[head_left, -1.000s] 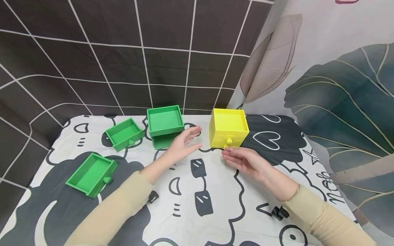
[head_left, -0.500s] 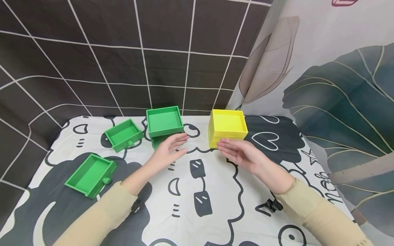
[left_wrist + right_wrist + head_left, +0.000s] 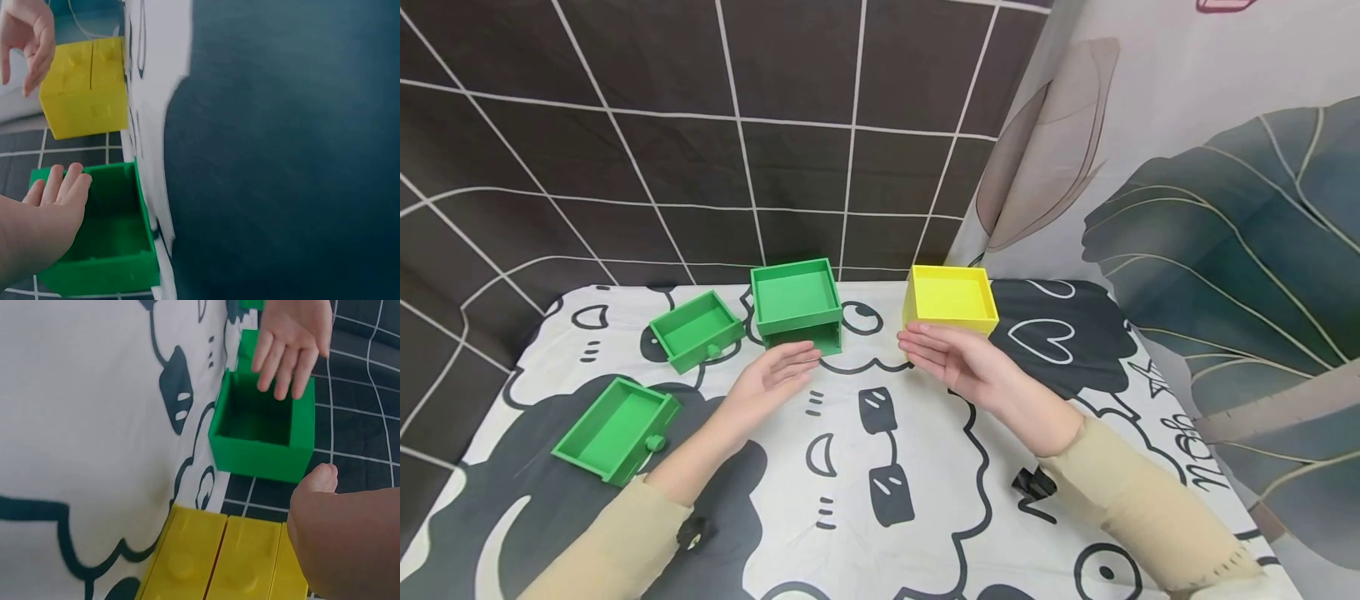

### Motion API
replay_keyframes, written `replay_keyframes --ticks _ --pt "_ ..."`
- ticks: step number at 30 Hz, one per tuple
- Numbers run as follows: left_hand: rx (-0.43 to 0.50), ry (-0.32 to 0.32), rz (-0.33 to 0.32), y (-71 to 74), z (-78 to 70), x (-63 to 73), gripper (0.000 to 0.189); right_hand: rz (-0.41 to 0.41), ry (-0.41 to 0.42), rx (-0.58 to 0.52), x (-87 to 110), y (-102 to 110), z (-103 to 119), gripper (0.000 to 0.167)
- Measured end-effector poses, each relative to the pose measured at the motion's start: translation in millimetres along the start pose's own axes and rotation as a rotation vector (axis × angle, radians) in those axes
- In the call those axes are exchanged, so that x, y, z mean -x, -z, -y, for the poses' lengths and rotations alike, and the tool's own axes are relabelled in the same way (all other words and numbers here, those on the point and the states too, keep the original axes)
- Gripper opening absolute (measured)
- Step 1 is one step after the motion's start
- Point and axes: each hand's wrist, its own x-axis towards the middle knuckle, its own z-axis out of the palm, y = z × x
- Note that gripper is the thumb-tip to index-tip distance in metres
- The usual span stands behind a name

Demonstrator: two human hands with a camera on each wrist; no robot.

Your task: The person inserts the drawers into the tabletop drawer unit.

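Observation:
My left hand (image 3: 771,383), fingers straight and together, hovers in front of the green drawer cabinet (image 3: 796,293) and holds nothing. That cabinet's front is open and hollow, as the left wrist view shows, with a shallow tray-like top. Before the yellow drawer cabinet (image 3: 953,296), my right hand (image 3: 958,362) hangs with extended fingers, covering most of its front in the head view. Two closed drawer fronts with round knobs show on the yellow cabinet (image 3: 87,87) in the left wrist view. Left of the green cabinet lie two loose green drawers, a farther one (image 3: 696,331) and a nearer one (image 3: 617,429).
Everything stands on a black-and-white cartoon-print cloth (image 3: 820,533). Right behind the cabinets rises a dark cloth with a white grid (image 3: 797,167). A leaf-patterned curtain (image 3: 1225,250) hangs at the right.
My left hand has drawn left and back from between the cabinets to before the green one. My right hand has shifted left across the yellow cabinet's front. Cabinets and drawers stay put.

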Motion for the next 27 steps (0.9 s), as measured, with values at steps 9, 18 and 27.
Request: replay_keyframes --ticks 9,18,27 --pt "0.063 0.073 -0.015 18.0 6.0 17.3 0.055 -0.028 -0.017 -0.009 -17.4 -21.6 -1.6 0.054" --pt "0.249 0.13 -0.098 36.2 9.0 27.2 0.058 -0.031 0.025 0.021 -36.3 -43.0 -3.9 0.053" --pt "0.609 0.183 -0.2 45.9 11.5 29.2 0.036 -0.073 0.089 0.096 -54.2 -54.1 -10.7 0.05"
